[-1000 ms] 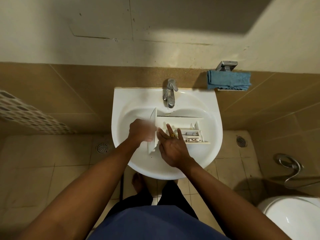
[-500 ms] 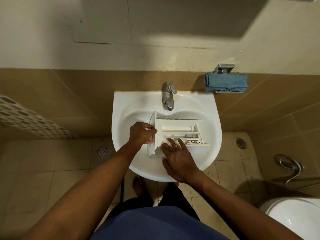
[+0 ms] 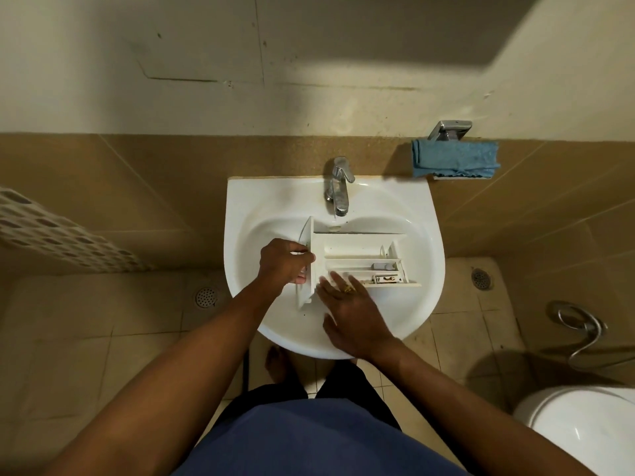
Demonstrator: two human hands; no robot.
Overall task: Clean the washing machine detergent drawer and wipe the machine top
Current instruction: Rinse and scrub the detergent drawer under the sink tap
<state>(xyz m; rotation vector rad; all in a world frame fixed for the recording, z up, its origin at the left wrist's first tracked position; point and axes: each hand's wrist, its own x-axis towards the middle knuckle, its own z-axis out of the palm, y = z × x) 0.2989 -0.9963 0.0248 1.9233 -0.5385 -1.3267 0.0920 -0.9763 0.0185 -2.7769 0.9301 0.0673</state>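
Head view, left hand (image 3: 287, 264): grips the front panel of the detergent drawer (image 3: 357, 249)
Right hand (image 3: 354, 314): flat, fingers straight, tips at the drawer's near edge
Drawer: lying in the wash basin (image 3: 422, 214), under the tap (image 3: 338, 187)
Change: right hand has drawn back from the compartments toward the basin's near rim
Blue cloth (image 3: 455, 159): on the wall holder (image 3: 450, 130), right of the tap

A home bathroom: white wall-hung washbasin (image 3: 422, 235) with chrome tap (image 3: 338, 187), tan tiled walls, floor drains (image 3: 206, 297), toilet (image 3: 584, 427) near right, bidet hose (image 3: 580, 328).
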